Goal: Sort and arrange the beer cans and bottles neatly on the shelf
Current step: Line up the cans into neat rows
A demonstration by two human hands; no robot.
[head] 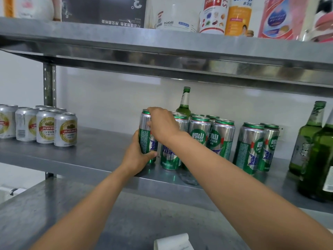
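On the steel shelf [93, 152] stands a tall green and silver beer can [145, 130] at the left end of a cluster of several like cans [200, 132]. My left hand [137, 156] grips its lower body from the left. My right hand [162, 123] curls over its top rim from the right. Two more green cans [252, 147] stand apart to the right. A green bottle [184, 103] rises behind the cluster. Green bottles [310, 141] stand at the far right. Several short silver and gold cans [46, 127] sit in rows at the left.
A steel upper shelf [162, 51] hangs low overhead, loaded with boxes and canisters. Below lies a steel worktop [54, 204] with a white paper roll [173, 241] near the bottom edge. An upright post [49, 85] stands at the back left.
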